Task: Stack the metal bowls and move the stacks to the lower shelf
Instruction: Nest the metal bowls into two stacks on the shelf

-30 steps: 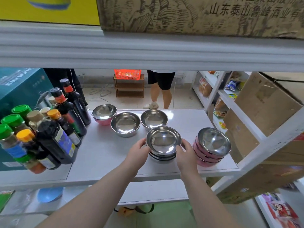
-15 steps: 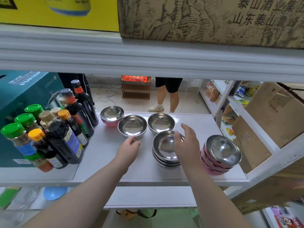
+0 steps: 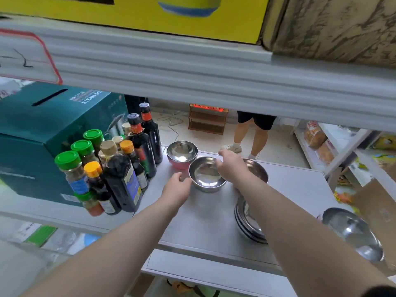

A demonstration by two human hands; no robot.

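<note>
Far left on the white shelf [image 3: 203, 221]: teal box [image 3: 40, 133], then crowded sauce bottles [image 3: 120, 168]. Next, pink-bottomed bowl [image 3: 181, 154] at the back. Left hand [image 3: 176, 188] open-fingered against the near-left wall of a single metal bowl [image 3: 206, 174]; right hand [image 3: 232, 166] curled over its far-right rim, grip unclear. Behind that wrist, another bowl [image 3: 257, 170]. Nearer, a stack of steel bowls [image 3: 248, 226]; far right, pink-sided stack [image 3: 353, 232].

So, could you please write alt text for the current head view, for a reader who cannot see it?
Two bare hands, left hand and right hand, flank a single shiny metal bowl on a white shelf. A stack of nested steel bowls sits nearer; dark sauce bottles stand left.
</note>
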